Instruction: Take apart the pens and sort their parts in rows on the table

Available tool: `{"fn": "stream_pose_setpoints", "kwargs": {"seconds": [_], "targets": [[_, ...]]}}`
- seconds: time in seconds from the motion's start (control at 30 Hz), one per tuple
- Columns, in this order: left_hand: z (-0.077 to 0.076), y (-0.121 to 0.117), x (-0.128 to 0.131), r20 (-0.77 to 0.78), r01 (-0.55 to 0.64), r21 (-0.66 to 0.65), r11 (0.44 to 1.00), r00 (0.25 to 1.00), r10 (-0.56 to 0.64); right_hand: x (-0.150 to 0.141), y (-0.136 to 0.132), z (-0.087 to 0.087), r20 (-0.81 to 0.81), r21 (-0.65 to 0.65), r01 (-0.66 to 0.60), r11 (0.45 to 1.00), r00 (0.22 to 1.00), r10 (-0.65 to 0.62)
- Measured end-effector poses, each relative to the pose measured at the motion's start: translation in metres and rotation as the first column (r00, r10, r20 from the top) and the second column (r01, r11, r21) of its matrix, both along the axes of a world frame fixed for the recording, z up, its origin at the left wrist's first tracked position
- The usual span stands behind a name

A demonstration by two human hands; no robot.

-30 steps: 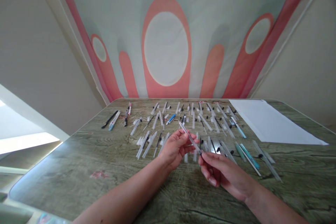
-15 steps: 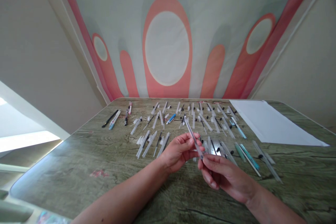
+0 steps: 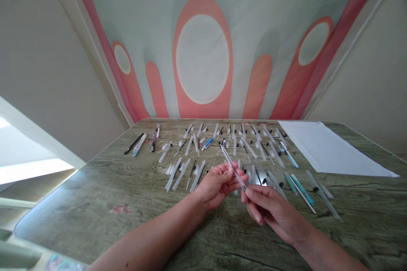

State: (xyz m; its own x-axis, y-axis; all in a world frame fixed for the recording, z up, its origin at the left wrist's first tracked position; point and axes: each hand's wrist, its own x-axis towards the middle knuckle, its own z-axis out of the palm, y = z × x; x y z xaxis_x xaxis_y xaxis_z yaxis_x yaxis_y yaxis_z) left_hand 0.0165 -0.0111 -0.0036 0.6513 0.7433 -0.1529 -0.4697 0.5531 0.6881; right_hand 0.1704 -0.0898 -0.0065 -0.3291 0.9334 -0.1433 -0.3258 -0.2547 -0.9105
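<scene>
Between my two hands, above the wood-patterned table, a slim translucent pen is held tilted, its pointed tip up and away to the left. My left hand is closed around the middle of the barrel, thumb on top and fingers beneath. At the near end, thumb and fingers of my right hand pinch the pen, where a small dark part shows. Behind and partly under the hands lie clear pen barrels, dark refills and small black plugs in rows. A blue pen lies just beyond the tip.
A white sheet of paper covers the back right. Teal pen parts lie right of my right hand, with a long clear barrel farther right. Several pens rest at the back left. A patterned backdrop hangs behind the table.
The pen's tip has swung slightly, upright and then back toward the left. Both hands keep hold of it and stay nearly in place. The loose parts look much the same.
</scene>
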Motion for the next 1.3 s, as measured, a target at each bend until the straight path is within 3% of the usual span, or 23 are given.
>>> {"fn": "stream_pose_setpoints", "kwargs": {"seconds": [0.37, 0.67, 0.73, 0.87, 1.13, 1.3], "targets": [[0.0032, -0.0028, 0.0001, -0.050, -0.044, 0.012, 0.999, 0.998, 0.045, 0.0037, 0.0020, -0.0053, 0.322, 0.193, 0.008, 0.981, 0.944, -0.071], [-0.0021, -0.0023, 0.0002, -0.069, -0.067, 0.042, 0.997, 0.995, 0.069, 0.0057, 0.0025, -0.0020, 0.501, 0.224, -0.020, 0.974, 0.860, -0.097], [-0.0025, -0.0016, -0.0001, -0.064, -0.064, 0.030, 0.998, 0.996, 0.066, 0.0037, 0.0020, -0.0020, 0.426, 0.194, -0.014, 0.981, 0.902, -0.071], [-0.0011, -0.0012, -0.0015, -0.015, 0.003, -0.005, 1.000, 1.000, -0.003, -0.0010, -0.0012, -0.0009, 0.098, 0.023, -0.076, 0.997, 0.992, 0.074], [0.0012, -0.0076, -0.0011, 0.096, 0.147, -0.005, 0.989, 0.985, -0.146, 0.0010, -0.0054, 0.0013, -0.190, -0.105, -0.241, 0.965, 0.957, 0.218], [0.0013, -0.0093, -0.0008, 0.117, 0.200, -0.017, 0.980, 0.974, -0.196, 0.0011, -0.0073, 0.0023, -0.218, -0.079, -0.286, 0.955, 0.940, 0.263]]}}
